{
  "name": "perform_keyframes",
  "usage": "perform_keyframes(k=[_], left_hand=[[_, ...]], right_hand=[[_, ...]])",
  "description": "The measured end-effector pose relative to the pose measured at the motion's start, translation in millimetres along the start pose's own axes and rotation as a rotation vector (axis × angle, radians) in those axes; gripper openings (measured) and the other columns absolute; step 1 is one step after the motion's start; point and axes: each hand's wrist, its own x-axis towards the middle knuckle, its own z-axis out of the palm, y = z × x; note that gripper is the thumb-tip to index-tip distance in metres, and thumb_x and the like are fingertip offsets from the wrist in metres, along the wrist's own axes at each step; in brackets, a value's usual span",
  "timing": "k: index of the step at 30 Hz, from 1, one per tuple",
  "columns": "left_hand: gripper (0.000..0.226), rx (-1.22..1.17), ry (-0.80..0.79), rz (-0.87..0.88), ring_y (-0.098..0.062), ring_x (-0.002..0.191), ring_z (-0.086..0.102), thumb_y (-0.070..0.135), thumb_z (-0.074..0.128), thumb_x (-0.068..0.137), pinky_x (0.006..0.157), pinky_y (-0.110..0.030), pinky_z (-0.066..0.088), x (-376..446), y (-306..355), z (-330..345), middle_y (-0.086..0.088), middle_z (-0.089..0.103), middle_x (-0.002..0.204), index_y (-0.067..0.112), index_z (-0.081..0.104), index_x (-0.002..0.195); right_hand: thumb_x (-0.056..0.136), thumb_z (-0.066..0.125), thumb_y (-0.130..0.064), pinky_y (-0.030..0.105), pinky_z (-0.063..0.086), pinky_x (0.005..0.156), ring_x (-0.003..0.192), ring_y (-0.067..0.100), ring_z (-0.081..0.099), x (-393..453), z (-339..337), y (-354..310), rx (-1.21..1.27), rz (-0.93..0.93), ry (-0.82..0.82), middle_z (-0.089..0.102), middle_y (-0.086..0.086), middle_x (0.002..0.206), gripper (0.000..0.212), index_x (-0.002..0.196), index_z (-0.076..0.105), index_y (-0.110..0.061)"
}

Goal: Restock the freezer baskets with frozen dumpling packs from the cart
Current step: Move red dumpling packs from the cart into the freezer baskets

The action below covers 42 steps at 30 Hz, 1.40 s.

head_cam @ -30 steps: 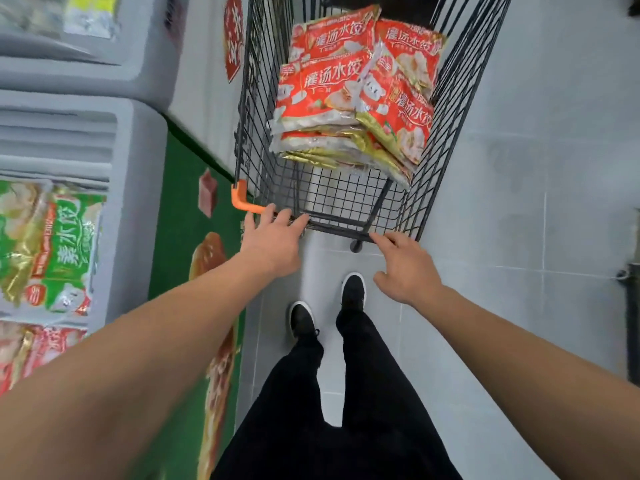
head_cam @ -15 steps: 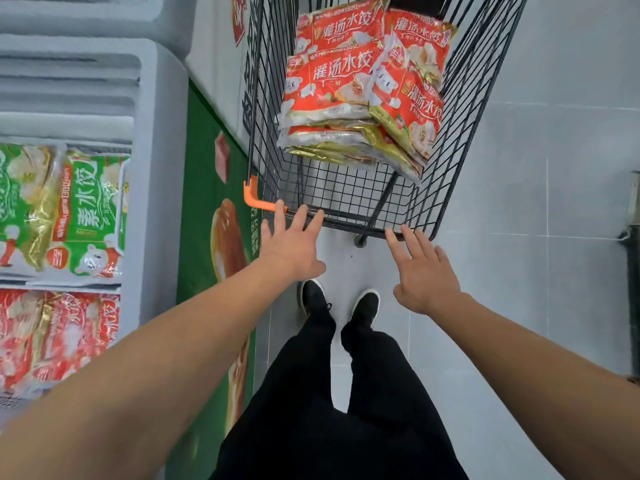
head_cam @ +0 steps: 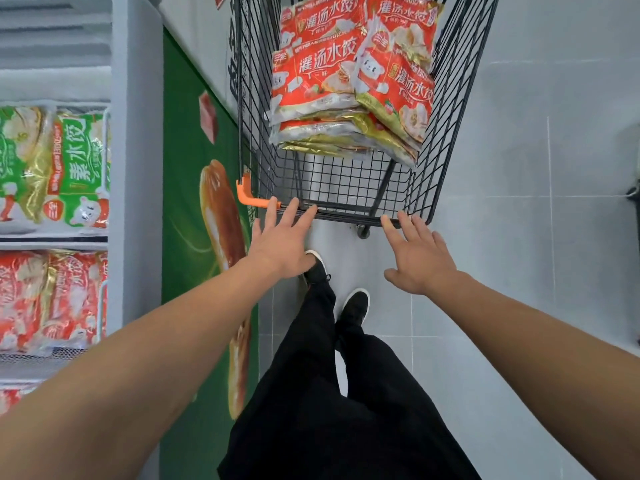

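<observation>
A black wire cart (head_cam: 446,109) stands ahead of me, with an orange handle end (head_cam: 251,199) at its near left corner. Inside it lies a stack of red frozen dumpling packs (head_cam: 325,77), one of them leaning against the right side. My left hand (head_cam: 278,242) is flat with spread fingers, fingertips at the cart's near rim beside the orange piece. My right hand (head_cam: 417,256) is likewise spread, fingertips touching the rim's right part. Neither hand holds anything. At the left, the freezer (head_cam: 136,168) shows baskets with green packs (head_cam: 69,168) and red packs (head_cam: 52,299).
The freezer's green front panel (head_cam: 187,202) with food pictures runs between freezer and cart. Grey floor tiles (head_cam: 519,237) stretch to the right. My black trousers and shoes (head_cam: 353,306) are below the hands. A dark object (head_cam: 635,199) sits at the right edge.
Both hands have let go of the cart's handle and opened, fingers now spread at the rim. The cart and freezer appear closer and shifted right in view.
</observation>
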Motion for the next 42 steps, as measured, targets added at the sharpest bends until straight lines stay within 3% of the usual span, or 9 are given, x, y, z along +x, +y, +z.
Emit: perform_keyframes(k=[10,13,16,19,23,28,36,42], left_hand=[[0.094,0.0,-0.073,-0.006,-0.038,0.151,-0.019,0.046,0.061,0.088,0.12,-0.062,0.009,-28,17,27,0.003,-0.008,0.168,0.038,-0.001,0.158],[0.083,0.041,-0.027,0.01,-0.041,0.151,0.002,0.044,0.06,0.087,0.119,-0.058,0.013,-31,19,22,-0.002,0.016,0.165,0.034,0.016,0.157],[0.067,0.019,0.052,0.028,-0.041,0.135,0.037,0.041,0.059,0.088,0.11,-0.049,0.032,-27,17,10,-0.006,0.047,0.147,0.024,0.038,0.149],[0.06,-0.17,0.073,0.061,-0.035,0.127,0.051,0.033,0.06,0.089,0.103,-0.043,0.045,-16,9,-12,-0.012,0.056,0.139,0.016,0.045,0.145],[0.054,-0.276,0.101,0.08,-0.03,0.126,0.055,0.029,0.061,0.09,0.103,-0.039,0.047,-5,-1,-45,-0.009,0.06,0.137,0.016,0.051,0.141],[0.048,-0.36,0.184,0.089,-0.027,0.121,0.058,0.029,0.061,0.091,0.1,-0.034,0.045,14,-2,-91,-0.007,0.063,0.132,0.014,0.055,0.137],[0.044,-0.403,0.199,0.119,-0.026,0.113,0.06,0.029,0.06,0.091,0.096,-0.037,0.05,66,30,-141,-0.004,0.065,0.126,0.015,0.057,0.133],[0.046,-0.519,0.193,0.023,-0.025,0.103,0.062,0.031,0.06,0.094,0.084,-0.03,0.047,139,67,-167,-0.004,0.065,0.122,0.012,0.053,0.135]], right_hand=[[0.094,0.056,-0.038,0.05,0.006,0.123,0.153,0.026,-0.013,-31,31,7,-0.003,0.009,-0.021,-0.019,0.004,0.165,0.096,0.155,-0.018,-0.031],[0.095,0.051,-0.034,0.05,0.007,0.123,0.153,0.028,-0.005,-36,34,8,0.032,0.016,0.019,-0.005,0.004,0.167,0.084,0.158,-0.005,-0.03],[0.093,0.05,-0.033,0.047,0.015,0.122,0.151,0.03,0.012,-37,32,6,0.109,0.047,0.088,0.016,0.006,0.165,0.074,0.158,0.015,-0.026],[0.091,0.055,-0.029,0.043,0.027,0.118,0.143,0.031,0.029,-32,15,-7,0.289,0.091,0.193,0.034,0.01,0.157,0.07,0.155,0.028,-0.02],[0.091,0.058,-0.024,0.041,0.034,0.114,0.138,0.032,0.036,-21,-16,-27,0.43,0.13,0.226,0.039,0.01,0.152,0.067,0.153,0.033,-0.015],[0.091,0.059,-0.025,0.039,0.034,0.114,0.139,0.031,0.037,2,-59,-34,0.435,0.123,0.297,0.039,0.011,0.153,0.066,0.152,0.035,-0.012],[0.088,0.061,-0.021,0.039,0.039,0.109,0.131,0.033,0.044,50,-106,-2,0.513,0.135,0.33,0.044,0.016,0.146,0.068,0.151,0.035,-0.014],[0.09,0.061,-0.023,0.038,0.043,0.101,0.125,0.032,0.049,96,-130,39,0.61,0.141,0.323,0.049,0.015,0.137,0.061,0.146,0.042,-0.009]])
